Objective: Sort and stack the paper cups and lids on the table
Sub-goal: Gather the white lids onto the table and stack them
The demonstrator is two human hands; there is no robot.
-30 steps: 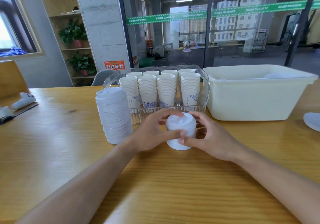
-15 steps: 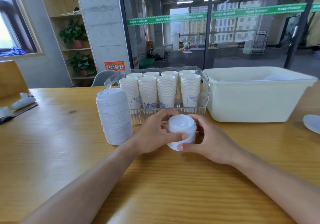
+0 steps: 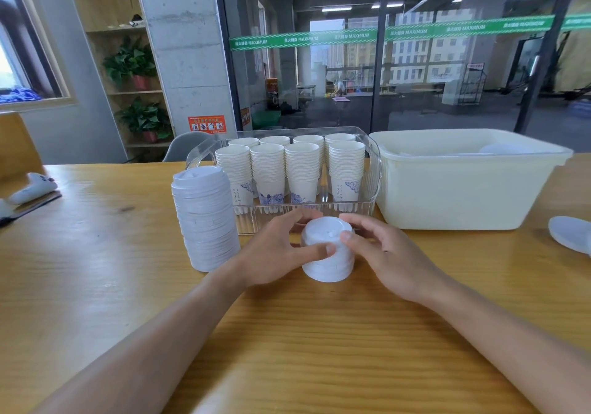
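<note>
Partly hidden lid stack (image 3: 327,263) (between hands)

You sit at a honey-coloured wooden table (image 3: 96,285) with visible grain. Beyond it rises a bare grey concrete pillar (image 3: 182,61) bearing an orange safety notice (image 3: 206,123). To its left, light wooden shelves (image 3: 108,29) hold two green potted plants in red pots (image 3: 132,61). A wood-framed window (image 3: 28,61) brightens the far left. A dark-framed glass wall (image 3: 383,61) crossed by a green banded strip (image 3: 351,36) spans the rest, ceiling strip lights glowing behind it. A grey moulded chair back (image 3: 185,144) peeks above the table edge.
</note>
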